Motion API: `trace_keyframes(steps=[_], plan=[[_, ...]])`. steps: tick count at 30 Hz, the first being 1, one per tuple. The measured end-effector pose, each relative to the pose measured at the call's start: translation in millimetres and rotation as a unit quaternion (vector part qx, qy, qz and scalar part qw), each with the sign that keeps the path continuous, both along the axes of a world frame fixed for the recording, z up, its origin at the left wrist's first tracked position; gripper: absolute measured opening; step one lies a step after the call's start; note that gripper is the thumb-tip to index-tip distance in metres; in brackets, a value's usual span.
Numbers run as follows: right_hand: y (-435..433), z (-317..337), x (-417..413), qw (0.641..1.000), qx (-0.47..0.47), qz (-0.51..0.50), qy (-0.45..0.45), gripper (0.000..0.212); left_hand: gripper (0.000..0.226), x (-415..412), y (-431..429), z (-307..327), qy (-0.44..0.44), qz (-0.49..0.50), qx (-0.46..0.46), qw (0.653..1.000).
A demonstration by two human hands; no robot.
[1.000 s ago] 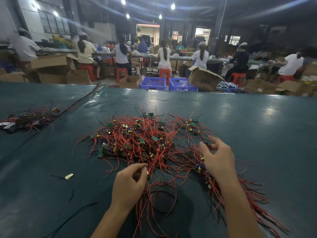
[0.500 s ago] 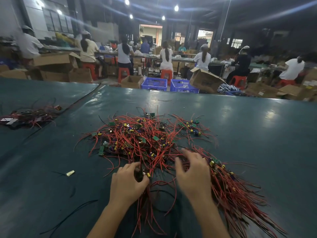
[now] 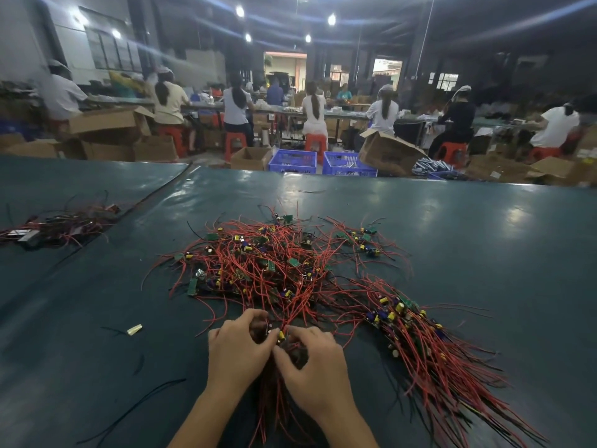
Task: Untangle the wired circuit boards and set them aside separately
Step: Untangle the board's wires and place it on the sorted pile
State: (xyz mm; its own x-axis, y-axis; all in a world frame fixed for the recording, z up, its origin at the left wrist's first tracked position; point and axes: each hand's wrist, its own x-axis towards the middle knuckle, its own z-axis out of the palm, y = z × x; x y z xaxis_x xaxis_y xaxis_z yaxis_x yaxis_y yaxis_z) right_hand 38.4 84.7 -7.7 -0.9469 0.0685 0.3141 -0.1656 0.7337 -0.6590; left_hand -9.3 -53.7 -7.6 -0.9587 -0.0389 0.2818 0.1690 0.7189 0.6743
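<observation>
**One board at the near edge of the tangle**

Both hands meet at lower centre of the frame. My left hand is curled round a small board; only a dark part and a yellow capacitor show between the fingers. My right hand is closed too. Its fingertips pinch the red wires just beside the board, where they run up into the tangle at mid-frame. I can't see how the wires cross under my palms.

The tangle is large and loose, with boards scattered all through it. The sorted bundle lies to the right, wires combed toward the lower right corner and its upper end touching the tangle's fringe.

How to do it well, as I judge it:
- Hold the board by its edges, not by the capacitor, which could bend or snap off.
- Follow its wires by feel and lift neighbouring strands over them. Don't yank.
- Draw toward me, low along the table, so the heap does not drag along.
- If a strand tightens, stop and slacken it.
- Once free, lay the board on the bundle, wires running the same way.

Most of the tangle is not yet sorted.
</observation>
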Motion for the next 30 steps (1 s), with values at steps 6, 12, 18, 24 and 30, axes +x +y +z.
trace_keyframes(steps=[6, 12, 18, 24, 30], plan=[[-3, 3, 0, 0.999, 0.001, 0.039, 0.015, 0.049, 0.032, 2, 1, 12, -0.017, -0.026, 0.333, 0.942], [-3, 15, 4, 0.980, -0.159, 0.119, 0.003, 0.050, 0.052, -2, 3, 29, -0.111, -0.048, 0.696, 0.707], [-5, 29, 2, 0.857, -0.483, 0.167, -0.070, 0.032, 0.047, 7, 0, 38, -0.130, -0.176, 0.725, 0.653], [3, 35, 2, 0.762, -0.620, 0.159, -0.094, 0.028, 0.035, 9, 3, 41, -0.082, -0.185, 0.661, 0.723], [-3, 35, -1, 0.822, -0.553, 0.082, -0.107, 0.028, 0.026, 16, 1, 44, -0.139, -0.248, 0.588, 0.757]])
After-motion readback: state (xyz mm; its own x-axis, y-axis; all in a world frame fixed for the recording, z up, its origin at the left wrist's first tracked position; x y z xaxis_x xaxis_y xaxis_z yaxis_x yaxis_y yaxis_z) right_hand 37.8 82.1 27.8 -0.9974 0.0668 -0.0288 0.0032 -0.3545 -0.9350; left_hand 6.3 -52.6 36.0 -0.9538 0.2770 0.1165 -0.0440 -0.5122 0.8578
